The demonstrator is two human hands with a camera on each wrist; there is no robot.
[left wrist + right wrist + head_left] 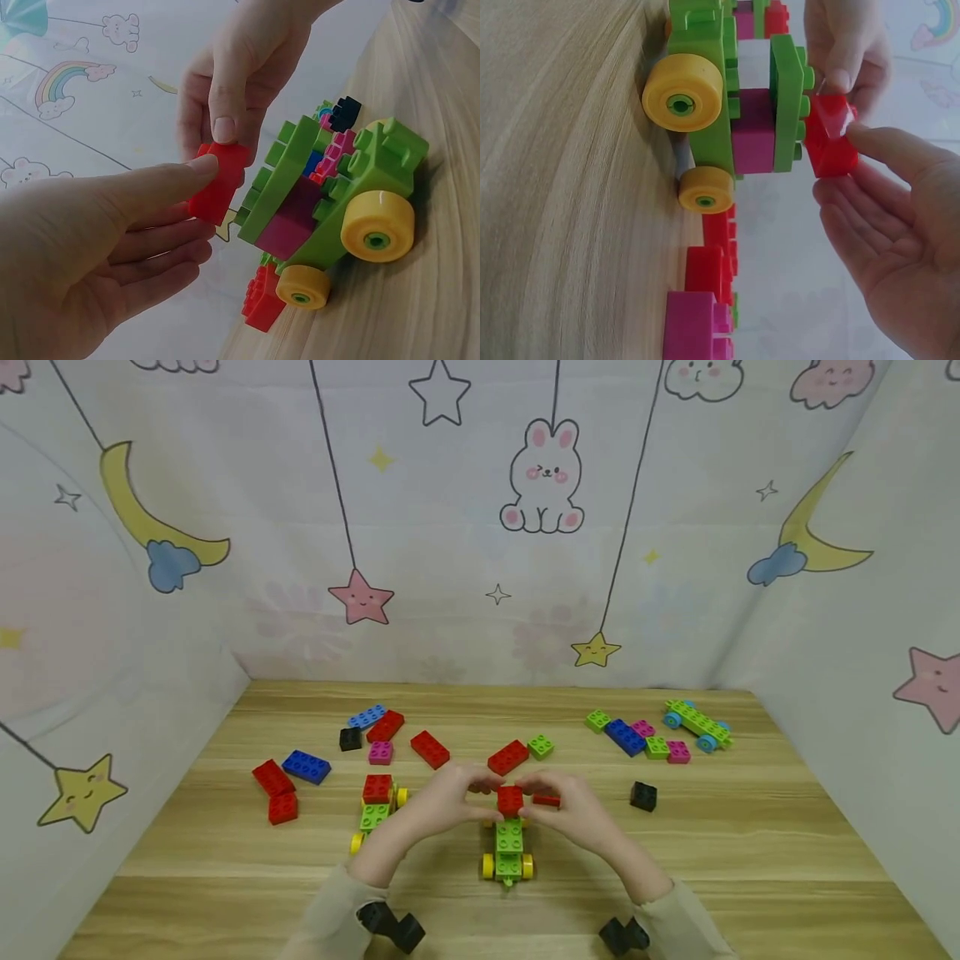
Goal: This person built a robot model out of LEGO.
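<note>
Between the thumb and fingers of both hands is a red toy brick [510, 800], pinched from its two sides. My left hand [453, 795] is on its left, my right hand [567, 803] on its right. Right below sits a toy car [508, 865] with a green base, yellow wheels [377, 226], a magenta brick [753, 130] and a raised green studded plate [786, 105]. The red brick is tilted beside this plate's studs in the left wrist view and right at the studs in the right wrist view.
A second built car [375, 817] with a red brick on top stands left, partly behind the left forearm. Loose red, blue, magenta and green bricks [431, 749] lie along the back. At the back right is a green wheeled base [697, 724], with a black brick [643, 796] nearer.
</note>
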